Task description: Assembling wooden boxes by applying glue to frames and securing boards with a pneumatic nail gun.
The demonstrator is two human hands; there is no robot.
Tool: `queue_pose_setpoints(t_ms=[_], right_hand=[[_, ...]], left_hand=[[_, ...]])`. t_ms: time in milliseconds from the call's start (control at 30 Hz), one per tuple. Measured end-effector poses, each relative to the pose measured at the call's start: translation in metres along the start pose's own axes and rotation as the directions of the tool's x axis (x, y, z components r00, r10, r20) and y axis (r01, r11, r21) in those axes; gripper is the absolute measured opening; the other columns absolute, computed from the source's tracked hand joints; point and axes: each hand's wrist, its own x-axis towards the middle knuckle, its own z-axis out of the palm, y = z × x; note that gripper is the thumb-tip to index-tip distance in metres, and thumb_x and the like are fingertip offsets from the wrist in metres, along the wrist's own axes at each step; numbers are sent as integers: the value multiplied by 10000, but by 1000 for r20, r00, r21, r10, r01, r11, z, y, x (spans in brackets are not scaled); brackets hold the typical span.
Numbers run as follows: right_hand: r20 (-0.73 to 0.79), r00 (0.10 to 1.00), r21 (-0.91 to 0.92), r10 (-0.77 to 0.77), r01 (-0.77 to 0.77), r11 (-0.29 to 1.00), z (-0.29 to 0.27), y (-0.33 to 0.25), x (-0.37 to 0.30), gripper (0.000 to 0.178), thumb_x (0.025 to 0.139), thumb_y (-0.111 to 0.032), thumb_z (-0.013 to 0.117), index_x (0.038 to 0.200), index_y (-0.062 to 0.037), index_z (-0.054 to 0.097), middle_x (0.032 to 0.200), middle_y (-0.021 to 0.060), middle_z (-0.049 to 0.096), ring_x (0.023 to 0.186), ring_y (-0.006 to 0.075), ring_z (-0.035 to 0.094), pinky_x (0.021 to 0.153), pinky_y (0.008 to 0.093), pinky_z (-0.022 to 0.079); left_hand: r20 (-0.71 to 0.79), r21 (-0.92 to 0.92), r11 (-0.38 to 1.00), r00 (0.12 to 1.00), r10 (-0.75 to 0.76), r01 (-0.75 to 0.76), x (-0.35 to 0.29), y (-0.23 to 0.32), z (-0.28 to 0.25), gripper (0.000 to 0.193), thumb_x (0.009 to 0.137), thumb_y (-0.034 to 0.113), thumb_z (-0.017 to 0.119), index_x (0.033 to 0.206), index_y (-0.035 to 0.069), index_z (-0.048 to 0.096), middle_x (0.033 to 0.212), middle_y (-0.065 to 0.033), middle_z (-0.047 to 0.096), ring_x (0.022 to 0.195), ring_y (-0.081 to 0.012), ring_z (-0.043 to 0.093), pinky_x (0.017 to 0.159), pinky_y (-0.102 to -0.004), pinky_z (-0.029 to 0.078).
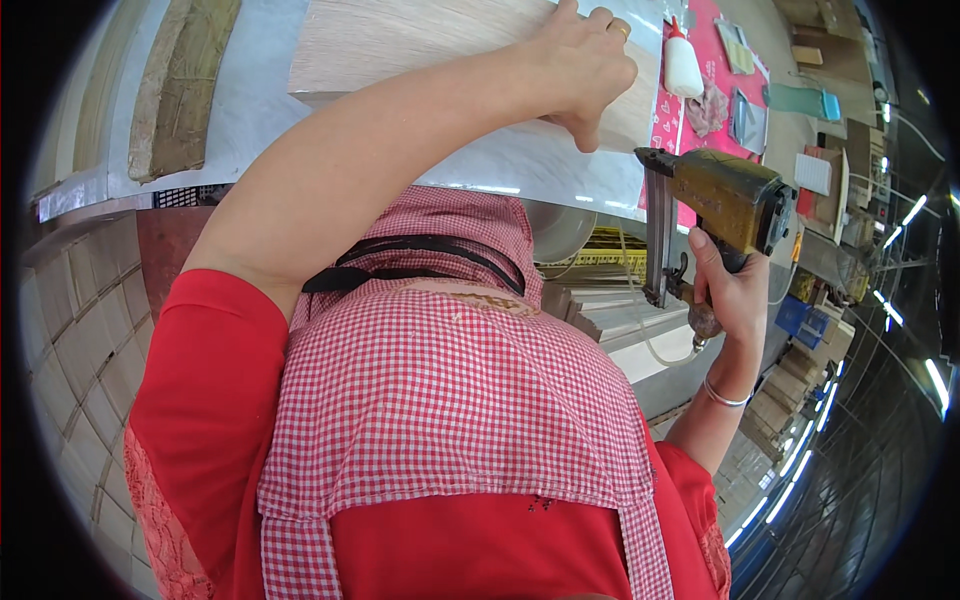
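Note:
A pale wooden board (pixel 410 45) lies on the work table in front of me. My left hand (pixel 585 75) grips it near its right end, with the thumb along the near side; the fingertips are partly cut off by the top of the view. In my right hand (pixel 735 290) is a yellow-brown pneumatic nail gun (pixel 730 200), fingers closed round its black handle. Its dark nose points left, just off the board's right end and close to the table's front edge. A thin air hose hangs from the handle's base.
A white glue bottle with a red tip (pixel 682 65) stands on a pink printed sheet (pixel 705 20), near a crumpled cloth (pixel 708 108). At the left lies a brown-taped bar (pixel 185 85) on the table (pixel 490 165). Stacked boards (pixel 85 330) fill the floor left; wood strips (pixel 590 320) sit below.

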Motion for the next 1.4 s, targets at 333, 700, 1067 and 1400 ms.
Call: queue_pose_setpoints(t_ms=[333,700,1067,1400], right_hand=[[-29,1000,38,1,0,999,11,-1,-7,261,912,-247,738,972,-17,628,597,-21,531,431,54,451,384,237,337],[-45,996,-2,-71,71,997,21,-24,-10,269,909,-253,741,979,-6,661,632,-16,558,452,54,466,399,227,347],[66,994,-38,-86,88,995,46,-46,0,273,907,-263,746,935,-4,664,647,-14,570,469,52,477,416,229,359],[55,996,3,-74,74,997,51,-47,0,270,915,-255,737,947,0,656,634,-15,560,463,55,473,407,231,358]], left_hand=[[-13,37,999,999,-34,34,-3,-2,5,726,569,451,865,1110,10,665,1256,-260,552,1227,-367,493,1023,-576,383],[312,109,983,934,-172,145,-122,-109,-67,791,611,415,864,1154,-81,572,1369,-356,443,1319,-472,404,1082,-563,345],[66,-41,986,985,-157,160,-105,-92,-53,678,530,398,857,1008,-25,626,1130,-290,552,1127,-405,512,948,-486,410],[30,-66,988,990,-138,139,-107,-95,-53,678,532,406,859,991,-34,625,1123,-278,552,1110,-394,506,911,-475,413]])
